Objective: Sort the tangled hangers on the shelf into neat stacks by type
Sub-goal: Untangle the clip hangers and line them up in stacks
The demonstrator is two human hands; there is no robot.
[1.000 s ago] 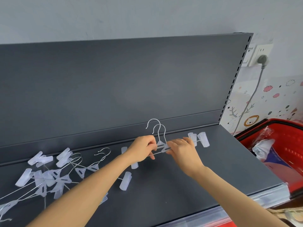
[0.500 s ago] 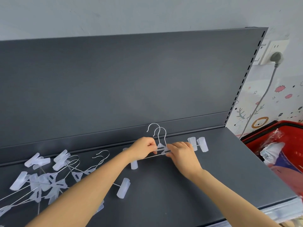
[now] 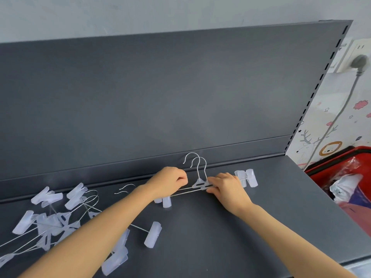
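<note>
Shelf: a dark grey shelf [image 3: 261, 227] with an upright back panel [image 3: 160, 97] behind it.
Held hangers: two clip hangers [image 3: 199, 184] lie one on the other near the back of the shelf, about mid-width. Their wire hooks point toward the back panel, and translucent clips show at both ends.
Left hand: the left hand [image 3: 170, 181] has curled fingers and pinches the wire bars left of the hooks.
Right hand: the right hand [image 3: 226, 187] pinches the plastic centre pieces and bars between fingers and thumb, just right of the hooks.
Unsorted hangers: a tangled pile [image 3: 58, 223] of similar clip hangers sits at the left of the shelf, partly hidden by the left forearm.
Beside the shelf: a red basket [image 3: 341, 157] stands to the right, with a grey plug [image 3: 361, 61] in a wall socket above it.
</note>
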